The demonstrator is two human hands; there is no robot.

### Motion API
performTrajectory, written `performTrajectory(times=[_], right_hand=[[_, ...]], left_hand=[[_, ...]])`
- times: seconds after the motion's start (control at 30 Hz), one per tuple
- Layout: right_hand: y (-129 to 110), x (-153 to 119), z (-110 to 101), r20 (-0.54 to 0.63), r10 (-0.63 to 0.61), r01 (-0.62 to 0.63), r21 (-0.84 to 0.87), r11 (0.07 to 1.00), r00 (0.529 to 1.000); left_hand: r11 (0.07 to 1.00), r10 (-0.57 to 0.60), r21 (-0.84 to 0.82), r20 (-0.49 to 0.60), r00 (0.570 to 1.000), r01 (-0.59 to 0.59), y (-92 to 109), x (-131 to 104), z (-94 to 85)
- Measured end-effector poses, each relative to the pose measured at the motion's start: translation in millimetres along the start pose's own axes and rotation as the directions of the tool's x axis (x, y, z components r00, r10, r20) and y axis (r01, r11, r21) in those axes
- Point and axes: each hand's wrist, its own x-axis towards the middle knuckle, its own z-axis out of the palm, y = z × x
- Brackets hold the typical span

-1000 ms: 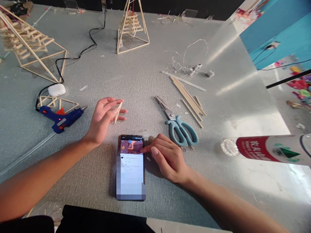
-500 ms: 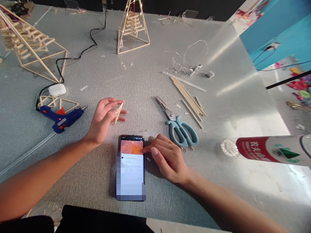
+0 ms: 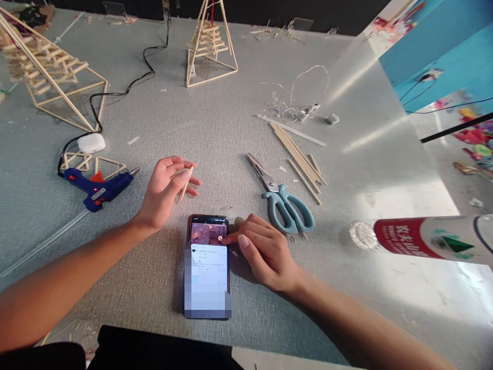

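My left hand point(image 3: 164, 190) is closed on a short wooden stick point(image 3: 186, 184), pinched between thumb and fingertips above the table, other fingers spread. Below lies a phone point(image 3: 208, 280), its lit screen showing a picture on top and lines of text beneath; the lower part is blurred out. My right hand point(image 3: 265, 252) holds nothing and rests beside the phone. Its index finger reaches the screen's right edge at the picture, the thumb stands apart, and the other fingers are curled. Scissors point(image 3: 283, 198) with light blue handles lie just beyond this hand, blades slightly parted.
A blue glue gun point(image 3: 98, 189) with a black cord lies left, near a white case point(image 3: 91, 143). Wooden sticks point(image 3: 296, 149) are at right; thin wire lights point(image 3: 308, 110) lie behind them. Stick pyramids point(image 3: 211, 46) stand at the back. A red-and-white bottle point(image 3: 416, 239) lies at right.
The picture on the phone has turned from orange to dark purple. Small lights on the back pyramid have gone dark. The stick in my left hand has shifted slightly; my right hand stays put.
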Motion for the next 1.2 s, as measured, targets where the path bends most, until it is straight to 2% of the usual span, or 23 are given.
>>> performTrajectory(times=[0.23, 0.8, 1.2], right_hand=[[-0.1, 0.2, 0.5, -0.001, -0.012, 0.012, -0.004, 1.0, 1.0], [0.4, -0.3, 0.5, 0.018, -0.016, 0.017, -0.027, 1.0, 1.0], [-1.0, 1.3, -0.4, 0.029, -0.017, 0.018, -0.048, 0.999, 0.999]], left_hand=[[0.999, 0.054, 0.004, 0.031, 0.998, -0.054, -5.6, 0.3, -2.6], [1.0, 0.016, 0.016, 0.017, 1.0, -0.016, -3.4, 0.1, 0.0], [0.999, 0.031, 0.036, 0.03, 0.999, -0.033, -4.1, -0.7, -0.7]])
